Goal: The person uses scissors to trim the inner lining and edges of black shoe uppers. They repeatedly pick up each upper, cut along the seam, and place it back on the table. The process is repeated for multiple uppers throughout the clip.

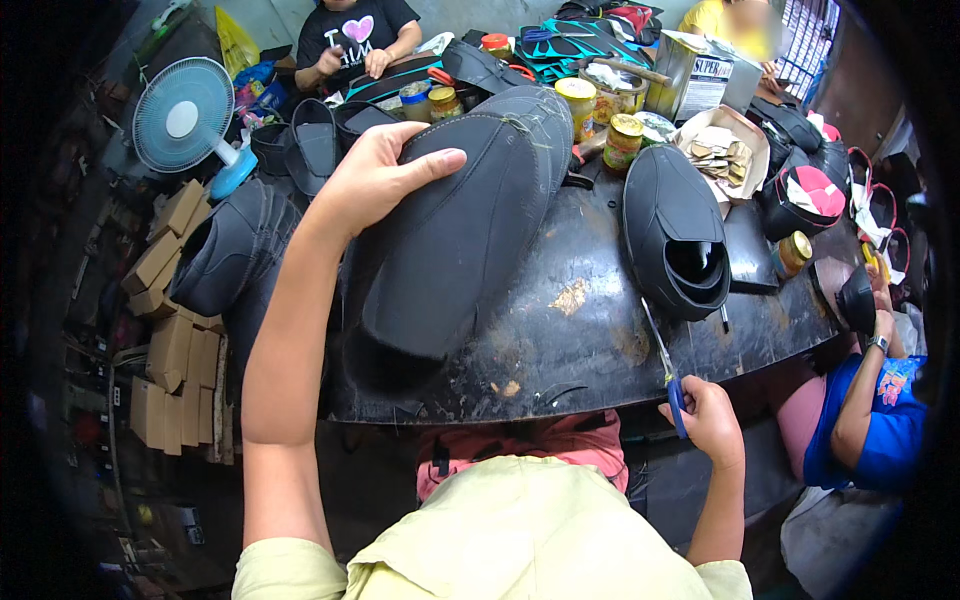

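My left hand grips a stack of black stitched shoe uppers by its left side, thumb on top, and holds it tilted over the table. Loose thread ends stick out near its far end. Low at the table's front edge, my right hand is closed round the blue handles of a pair of scissors, whose blades point away from me. Beyond the blade tips lies another black shoe upper, its opening facing me.
The dark, worn table bears jars, a tin can and a box of small tan pieces. More black uppers are piled at left, near a fan and cardboard boxes. Co-workers sit across and at right.
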The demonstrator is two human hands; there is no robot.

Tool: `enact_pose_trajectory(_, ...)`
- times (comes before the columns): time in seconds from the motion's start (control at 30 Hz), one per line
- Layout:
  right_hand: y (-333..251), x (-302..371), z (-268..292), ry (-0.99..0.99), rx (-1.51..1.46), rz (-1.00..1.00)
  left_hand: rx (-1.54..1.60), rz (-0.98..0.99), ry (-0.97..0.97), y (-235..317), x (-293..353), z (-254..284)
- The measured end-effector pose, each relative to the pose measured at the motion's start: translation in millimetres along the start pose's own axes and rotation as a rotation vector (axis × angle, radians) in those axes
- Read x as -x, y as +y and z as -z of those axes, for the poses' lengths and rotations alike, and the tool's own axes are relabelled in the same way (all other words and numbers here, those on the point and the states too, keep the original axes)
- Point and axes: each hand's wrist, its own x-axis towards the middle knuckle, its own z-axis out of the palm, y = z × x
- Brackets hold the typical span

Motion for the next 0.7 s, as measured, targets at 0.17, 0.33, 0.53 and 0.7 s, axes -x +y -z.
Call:
enact_pose_trajectory(0.17,-23.4,-17.7,-24.7,0.065,-0.602,0.142,0.292,0.152,-0.068,-38.8,32.0,-55.1)
enact_pose_trajectory(0.33,-66.7,-60.7,-59.9,0.029,-1.177,0.276,0.383,0.274,-0.162,-74.2,40.4,-101.9)
enact_pose_trajectory(0.53,-99.9,-65.1,-55.8,0.118,-1.280,0.203,0.313,-0.032,-0.144,-58.9,40.6,-81.3)
enact_pose_trajectory(0.7,-103.4,-54.2,-51.2,0.118,-1.292,0.222,0.245,-0.150,-0.308,-41.3,38.8,-81.2)
